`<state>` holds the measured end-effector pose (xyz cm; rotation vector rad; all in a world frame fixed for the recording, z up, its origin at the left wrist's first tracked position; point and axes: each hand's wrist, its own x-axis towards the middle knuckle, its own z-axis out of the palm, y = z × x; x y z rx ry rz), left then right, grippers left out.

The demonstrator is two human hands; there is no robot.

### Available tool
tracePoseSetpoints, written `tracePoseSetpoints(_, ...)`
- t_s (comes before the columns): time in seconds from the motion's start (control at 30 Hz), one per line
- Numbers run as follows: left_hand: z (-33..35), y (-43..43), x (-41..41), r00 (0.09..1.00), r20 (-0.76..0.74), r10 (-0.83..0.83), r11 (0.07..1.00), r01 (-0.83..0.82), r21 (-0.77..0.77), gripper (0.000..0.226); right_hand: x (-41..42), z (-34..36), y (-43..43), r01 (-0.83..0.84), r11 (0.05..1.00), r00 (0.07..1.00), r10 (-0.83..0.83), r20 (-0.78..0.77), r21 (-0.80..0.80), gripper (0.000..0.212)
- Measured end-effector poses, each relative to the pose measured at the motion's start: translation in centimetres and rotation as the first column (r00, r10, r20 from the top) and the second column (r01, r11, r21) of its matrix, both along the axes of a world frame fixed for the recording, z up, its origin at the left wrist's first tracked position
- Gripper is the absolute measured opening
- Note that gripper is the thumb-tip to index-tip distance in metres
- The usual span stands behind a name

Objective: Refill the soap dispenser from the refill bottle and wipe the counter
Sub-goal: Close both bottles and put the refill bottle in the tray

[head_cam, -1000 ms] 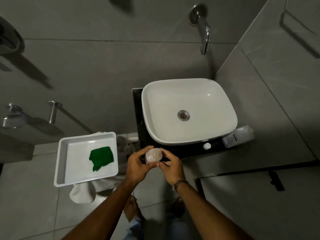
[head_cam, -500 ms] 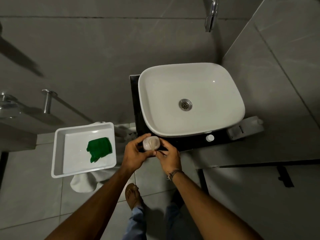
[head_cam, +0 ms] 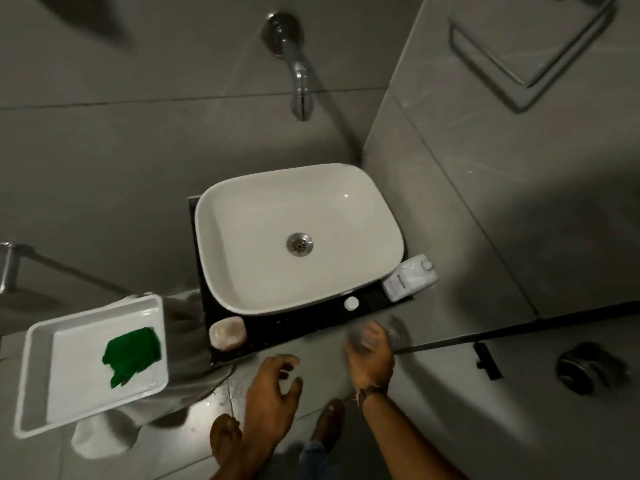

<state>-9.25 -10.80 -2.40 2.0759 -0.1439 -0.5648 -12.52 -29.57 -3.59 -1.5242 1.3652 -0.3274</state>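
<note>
The soap dispenser [head_cam: 227,334], a squat whitish container with a pinkish inside, stands on the black counter [head_cam: 294,329] at its front left corner, and no hand touches it. My left hand [head_cam: 273,386] hovers below the counter edge with its fingers spread and holds nothing. My right hand [head_cam: 369,355] is blurred at the counter's front right and grips a small greyish thing that looks like the dispenser's pump top [head_cam: 360,336]. The white refill bottle [head_cam: 410,277] lies on the counter beside the basin's right corner. A green cloth [head_cam: 133,355] lies in a white tray [head_cam: 93,306] on the left.
A white basin [head_cam: 214,265] fills most of the counter, with a wall tap [head_cam: 299,77] above it. A small white cap [head_cam: 351,303] sits on the counter in front of the basin. A dark rail [head_cam: 502,332] runs to the right. My feet stand on the tiled floor below.
The dispenser has left my hands and now stands on the counter's front left corner. My left hand has let go and opened. My right hand has swung right with the small greyish thing.
</note>
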Motion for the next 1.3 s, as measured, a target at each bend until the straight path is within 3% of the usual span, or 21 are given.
tracePoseSetpoints(0.13, 1.5, -9.8, 3.0, 0.941, 0.244, -0.236, 0.971, 0.24, 0.01, 0.043, 0.7, 1.3, -6.7, 0.141, 0.987, 0.989, -0.137, 0.056, -0.076, 0.071)
tracePoseSetpoints(0.27, 0.7, -16.7, 5.1, 0.839, 0.278, -0.467, 0.881, 0.414, 0.231, 0.055, 2.7, 1.7, -11.6, 0.211, 0.97, 0.966, -0.187, 0.178, -0.123, 0.077)
tracePoseSetpoints(0.37, -1.1, -18.8, 4.7, 0.745, 0.254, -0.617, 0.736, 0.431, 0.523, 0.066, 3.9, 1.3, -13.3, 0.25, 0.968, 0.932, -0.233, 0.277, -0.029, 0.082)
tracePoseSetpoints(0.43, -2.3, -19.7, 4.3, 0.73, 0.201, -0.654, 0.653, 0.409, 0.638, 0.066, 4.4, 0.9, -13.7, 0.261, 0.965, 0.918, -0.254, 0.305, 0.019, 0.089)
tracePoseSetpoints(0.63, -3.4, -20.7, 4.3, 0.712, 0.175, -0.68, 0.573, 0.366, 0.733, 0.044, 5.2, 0.2, -13.3, 0.295, 0.956, 0.905, -0.283, 0.318, 0.01, 0.099)
tracePoseSetpoints(0.8, -3.0, -20.9, 4.3, 0.761, 0.218, -0.611, 0.713, 0.41, 0.568, 0.057, 5.6, 0.2, -13.4, 0.308, 0.951, 0.917, -0.289, 0.276, -0.024, 0.103)
tracePoseSetpoints(0.93, -1.7, -21.2, 4.4, 0.831, 0.199, -0.519, 0.824, 0.425, 0.375, 0.082, 4.5, -0.4, -13.7, 0.188, 0.982, 0.956, -0.174, 0.237, -0.036, 0.102)
tracePoseSetpoints(1.03, -0.3, -20.5, 4.9, 0.862, 0.184, -0.472, 0.859, 0.403, 0.316, 0.057, 3.4, -0.6, -14.0, 0.079, 0.996, 0.986, -0.074, 0.152, -0.031, 0.079)
tracePoseSetpoints(1.13, 2.4, -19.1, 4.7, 0.95, 0.16, -0.268, 0.957, 0.243, 0.16, 0.035, 2.0, 0.2, -13.9, 0.009, 0.994, 0.995, 0.001, 0.099, -0.108, 0.072)
tracePoseSetpoints(1.2, 4.7, -18.2, 4.8, 0.991, 0.083, -0.102, 0.992, 0.107, -0.063, 0.027, 0.8, 1.3, -13.6, -0.011, 0.988, 0.995, 0.026, 0.098, -0.152, 0.072)
tracePoseSetpoints(1.3, 9.2, -18.1, 5.6, 0.998, 0.036, -0.048, 0.904, 0.059, -0.423, 0.025, -0.8, 3.6, -12.7, -0.075, 0.982, 0.986, 0.099, 0.136, -0.172, 0.071)
